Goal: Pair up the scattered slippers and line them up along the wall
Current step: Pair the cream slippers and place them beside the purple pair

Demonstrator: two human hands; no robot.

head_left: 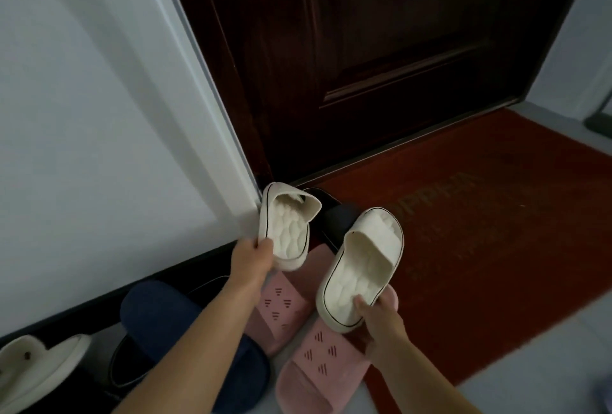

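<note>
**Cream pair lifted, wall on the left**

At the bottom centre, two pink slippers (pixel 287 302) are lying on the floor (pixel 530 380) beneath the arms, with a navy slipper (pixel 172 321) sitting to their left. Just above, the right hand (pixel 381 319) is gripping the heel of the right cream slipper (pixel 362 264), fingers curled round it. The left hand (pixel 253 256) is pinching the heel of the left cream slipper (pixel 288 225), holding it tipped on edge with its quilted insole showing. Both are hanging clear of the floor, toes pointing up-frame toward the door (pixel 364 49). The wall (pixel 82 115) is standing at the left, nearer the left hand.
</note>
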